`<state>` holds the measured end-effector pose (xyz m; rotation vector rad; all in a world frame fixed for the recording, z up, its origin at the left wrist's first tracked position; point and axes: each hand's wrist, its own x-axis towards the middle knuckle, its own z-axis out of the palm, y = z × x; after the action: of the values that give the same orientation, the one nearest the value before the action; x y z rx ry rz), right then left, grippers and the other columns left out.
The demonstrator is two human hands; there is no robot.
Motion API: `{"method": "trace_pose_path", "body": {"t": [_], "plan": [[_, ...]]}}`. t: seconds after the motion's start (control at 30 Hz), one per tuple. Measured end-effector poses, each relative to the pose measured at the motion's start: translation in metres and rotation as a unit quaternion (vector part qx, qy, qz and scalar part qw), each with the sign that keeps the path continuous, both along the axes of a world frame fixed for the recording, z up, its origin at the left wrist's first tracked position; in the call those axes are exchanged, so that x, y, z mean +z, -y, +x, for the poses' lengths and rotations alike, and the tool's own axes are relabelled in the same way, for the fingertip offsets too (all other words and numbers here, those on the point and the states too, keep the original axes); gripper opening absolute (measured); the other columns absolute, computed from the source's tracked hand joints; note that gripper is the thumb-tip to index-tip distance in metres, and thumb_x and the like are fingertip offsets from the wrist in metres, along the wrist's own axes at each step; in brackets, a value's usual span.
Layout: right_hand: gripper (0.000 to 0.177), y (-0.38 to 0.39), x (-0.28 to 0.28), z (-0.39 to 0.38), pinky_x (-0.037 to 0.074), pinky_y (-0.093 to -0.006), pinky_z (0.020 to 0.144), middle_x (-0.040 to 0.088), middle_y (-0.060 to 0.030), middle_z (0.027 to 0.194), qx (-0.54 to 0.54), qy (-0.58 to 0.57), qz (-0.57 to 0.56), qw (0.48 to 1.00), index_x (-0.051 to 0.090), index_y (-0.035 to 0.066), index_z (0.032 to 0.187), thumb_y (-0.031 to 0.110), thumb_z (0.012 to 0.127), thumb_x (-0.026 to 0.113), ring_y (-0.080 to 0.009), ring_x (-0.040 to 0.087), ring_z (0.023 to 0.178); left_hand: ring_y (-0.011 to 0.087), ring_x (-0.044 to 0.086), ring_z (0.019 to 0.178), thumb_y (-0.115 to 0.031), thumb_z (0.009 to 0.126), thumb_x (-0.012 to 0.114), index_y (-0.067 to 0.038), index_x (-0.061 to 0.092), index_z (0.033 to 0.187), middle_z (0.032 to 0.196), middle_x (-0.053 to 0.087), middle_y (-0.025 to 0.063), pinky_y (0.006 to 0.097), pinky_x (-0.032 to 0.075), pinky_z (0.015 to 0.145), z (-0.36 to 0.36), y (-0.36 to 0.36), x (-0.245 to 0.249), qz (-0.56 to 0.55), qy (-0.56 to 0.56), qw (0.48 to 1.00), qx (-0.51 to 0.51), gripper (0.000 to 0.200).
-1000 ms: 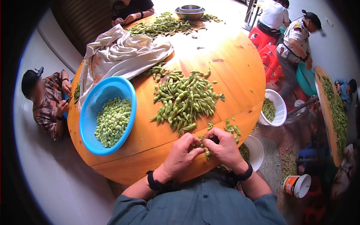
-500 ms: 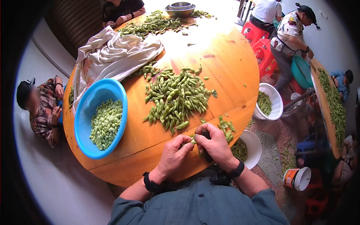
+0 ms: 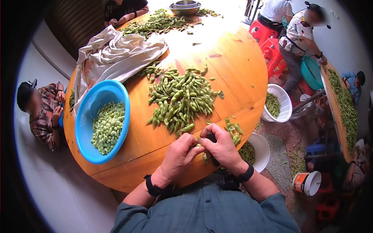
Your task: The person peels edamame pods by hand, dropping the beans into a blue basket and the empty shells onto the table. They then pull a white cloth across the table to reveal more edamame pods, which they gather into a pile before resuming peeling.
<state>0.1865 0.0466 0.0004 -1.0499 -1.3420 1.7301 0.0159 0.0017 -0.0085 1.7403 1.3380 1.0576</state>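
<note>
My left hand point(image 3: 180, 152) and my right hand point(image 3: 220, 145) meet above the near edge of the round wooden table. Both pinch a green bean pod point(image 3: 199, 145) between their fingertips, and a bit of pod hangs below. A dark object point(image 3: 212, 139) lies against my right hand's fingers; its shape is mostly hidden. Just beyond my hands is a heap of green pods point(image 3: 182, 98). Shelled beans point(image 3: 108, 127) fill part of a blue basket point(image 3: 82, 144) on the left.
A crumpled cloth point(image 3: 116, 58) lies behind the basket. More pods and metal bowls point(image 3: 185, 7) are at the far side. White containers point(image 3: 285, 101) and a bucket point(image 3: 311, 183) stand on the floor at right. Several people work around both tables.
My hands have shifted slightly, and an opened piece of pod now hangs beneath them. The person at the upper right has turned their head. The whole view has moved a little.
</note>
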Motion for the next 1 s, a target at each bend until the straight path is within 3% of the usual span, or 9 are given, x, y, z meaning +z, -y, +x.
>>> {"method": "trace_pose_path", "body": {"t": [0.07,0.13,0.17,0.23,0.43,0.57,0.87,0.97,1.0], "plan": [[0.011,-0.001,0.000,0.002,0.044,-0.0219,0.048,0.057,-0.0004,0.073,0.008,0.000,-0.009,1.000,0.054,0.002,0.098,0.007,0.092,0.062,-0.0054,0.054,0.055,0.0132,0.052,0.069,-0.017,0.094,0.066,0.000,0.058,0.092,0.083,0.058,0.0087,0.0278,0.045,0.063,0.000,-0.001,0.000,0.033,-0.021,0.999,-0.008,0.019],[0.011,0.000,-0.002,0.003,0.044,-0.0217,0.048,0.057,-0.0001,0.073,0.006,-0.017,-0.017,1.000,0.055,0.002,0.098,0.007,0.092,0.063,-0.0053,0.054,0.055,0.0124,0.051,0.069,-0.018,0.096,0.064,-0.001,0.058,0.092,0.080,0.057,0.0036,0.0266,0.044,0.062,0.001,0.000,0.001,-0.138,0.105,0.985,-0.001,0.019],[0.011,0.000,-0.003,0.003,0.044,-0.0217,0.048,0.057,-0.0001,0.073,0.006,-0.017,-0.018,1.000,0.055,0.002,0.098,0.007,0.092,0.063,-0.0053,0.054,0.055,0.0124,0.051,0.069,-0.018,0.096,0.064,-0.001,0.058,0.092,0.080,0.057,0.0036,0.0266,0.044,0.062,0.002,0.001,-0.001,-0.139,0.105,0.985,-0.002,0.019],[0.011,0.000,-0.004,0.004,0.044,-0.0217,0.048,0.057,0.0006,0.072,0.006,-0.014,-0.029,0.999,0.054,0.002,0.097,0.007,0.092,0.063,-0.0050,0.053,0.055,0.0089,0.049,0.067,-0.020,0.098,0.061,-0.004,0.058,0.093,0.076,0.054,-0.0026,0.0234,0.041,0.060,0.005,0.002,-0.006,-0.235,0.267,0.935,0.008,0.018],[0.013,-0.003,-0.004,0.006,0.044,-0.0209,0.049,0.056,0.0020,0.073,0.024,-0.026,-0.037,0.999,0.053,0.003,0.099,0.007,0.092,0.063,-0.0045,0.054,0.056,0.0013,0.040,0.056,-0.026,0.102,0.055,-0.009,0.058,0.097,0.074,0.050,-0.0078,0.0176,0.031,0.046,-0.002,0.001,-0.009,-0.347,0.408,0.844,-0.024,0.018],[0.014,-0.004,-0.006,0.007,0.043,-0.0205,0.049,0.056,0.0026,0.074,0.032,-0.040,-0.041,0.998,0.052,0.004,0.099,0.008,0.092,0.064,-0.0041,0.053,0.056,0.0015,0.039,0.055,-0.028,0.102,0.054,-0.011,0.057,0.092,0.071,0.048,-0.0073,0.0187,0.031,0.046,-0.007,-0.002,-0.004,-0.385,0.421,0.821,-0.028,0.020],[0.013,-0.009,0.000,0.018,0.043,-0.0194,0.050,0.056,0.0034,0.075,0.069,-0.075,-0.066,0.993,0.054,0.004,0.101,0.009,0.093,0.064,-0.0034,0.053,0.059,0.0075,0.057,0.061,-0.027,0.101,0.056,-0.004,0.062,0.103,0.083,0.061,0.0002,0.0189,0.045,0.047,-0.012,-0.003,-0.012,-0.373,0.527,0.763,-0.028,0.024],[0.012,-0.013,0.007,0.025,0.045,-0.0211,0.053,0.058,0.0025,0.075,0.046,-0.064,-0.068,0.995,0.060,0.001,0.100,0.009,0.092,0.064,-0.0038,0.054,0.062,0.0107,0.058,0.064,-0.026,0.100,0.058,-0.001,0.062,0.107,0.088,0.064,0.0047,0.0191,0.046,0.046,-0.011,-0.005,-0.005,-0.371,0.545,0.752,0.012,0.027],[0.013,-0.014,0.010,0.026,0.046,-0.0223,0.056,0.061,0.0010,0.076,0.058,0.020,0.006,0.998,0.062,0.000,0.100,0.010,0.092,0.065,-0.0044,0.056,0.064,0.0110,0.059,0.065,-0.024,0.100,0.058,-0.002,0.062,0.107,0.087,0.064,0.0043,0.0191,0.048,0.049,-0.010,-0.005,-0.004,-0.385,0.543,0.746,0.001,0.024]]}}
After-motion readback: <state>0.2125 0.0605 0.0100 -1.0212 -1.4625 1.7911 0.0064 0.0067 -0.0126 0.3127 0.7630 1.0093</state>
